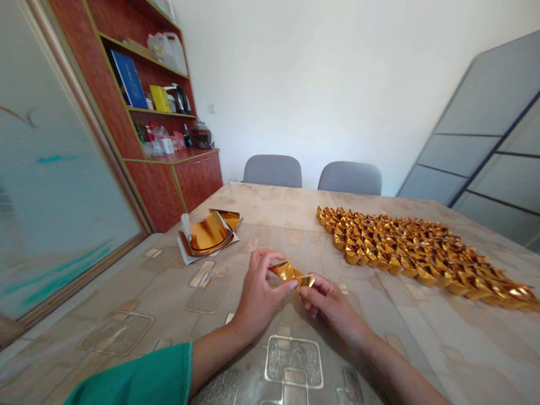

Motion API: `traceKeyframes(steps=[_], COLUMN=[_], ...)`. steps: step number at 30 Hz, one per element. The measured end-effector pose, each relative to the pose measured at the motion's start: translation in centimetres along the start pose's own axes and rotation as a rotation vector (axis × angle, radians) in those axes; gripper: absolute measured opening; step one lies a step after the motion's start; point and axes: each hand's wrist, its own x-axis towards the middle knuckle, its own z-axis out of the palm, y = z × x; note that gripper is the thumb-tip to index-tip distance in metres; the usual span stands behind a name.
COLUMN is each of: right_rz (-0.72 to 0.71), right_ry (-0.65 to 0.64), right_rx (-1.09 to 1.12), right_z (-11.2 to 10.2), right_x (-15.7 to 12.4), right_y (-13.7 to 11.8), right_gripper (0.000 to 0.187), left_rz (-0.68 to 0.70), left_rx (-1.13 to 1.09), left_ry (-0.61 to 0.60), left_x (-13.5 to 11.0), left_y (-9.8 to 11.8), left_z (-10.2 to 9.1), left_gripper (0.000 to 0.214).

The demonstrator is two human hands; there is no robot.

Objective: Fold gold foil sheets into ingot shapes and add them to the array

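Observation:
Between my two hands, just above the table, is a partly folded piece of gold foil paper [283, 271] with a pale edge showing on its right part. My left hand [262, 284] grips its left end between thumb and fingers. At the other end, my right hand [323, 297] pinches the paper, thumb in front and fingers curled behind. Left of my hands lies a loose, curved stack of gold foil sheets [210, 233] with white undersides. On the right stand rows of many folded gold paper ingots [392, 247], packed close together.
The table [202, 354] has a patterned, glossy cover. Two grey chairs [273, 170] stand at its far edge. A reddish wooden cabinet [196, 183] with shelves of household items is at the back left, beside a frosted glass door [54, 169]. Grey panels [476, 124] lean in at the right.

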Motion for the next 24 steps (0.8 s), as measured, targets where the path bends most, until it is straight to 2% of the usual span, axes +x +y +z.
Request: traceKeyframes(steps=[2,4,6,10,13,17,20,22,24], right_rz=[0.009,0.009,0.011,0.0,-0.01,0.013,0.024,0.009,-0.008], right_ry=[0.002,-0.002,-0.004,0.018,0.043,0.032,0.019,0.035,0.06], right_rx=[0.023,0.025,0.019,0.018,0.048,0.053,0.044,0.046,0.03], right_z=[0.0,0.0,-0.2,-0.7,-0.9,-0.7,-0.4,-0.6,-1.0], right_x=[0.1,0.1,0.1,0.3,0.4,0.3,0.2,0.2,0.4], right_y=[0.1,0.1,0.2,0.6,0.8,0.5,0.1,0.0,0.1], right_gripper=[0.033,0.033,0.034,0.035,0.035,0.038,0.043,0.045,0.043], left_rz=[0.166,0.278,0.365,0.569,0.664,0.729,0.716,0.657,0.515], left_rx=[0.141,0.24,0.296,0.349,0.428,0.524,0.507,0.461,0.382], left_ry=[-0.003,0.008,-0.027,-0.203,-0.237,-0.193,-0.17,-0.165,-0.123], left_x=[0.2,0.3,0.4,0.3,0.2,0.0,0.0,0.2,0.6], left_y=[0.2,0.3,0.3,0.0,0.1,0.3,0.3,0.2,0.0], left_z=[-0.3,-0.6,-0.7,-0.8,-0.8,-0.8,-0.9,-0.9,-0.9], left_gripper=[0.014,0.007,0.004,0.011,0.014,0.013,0.015,0.016,0.014])
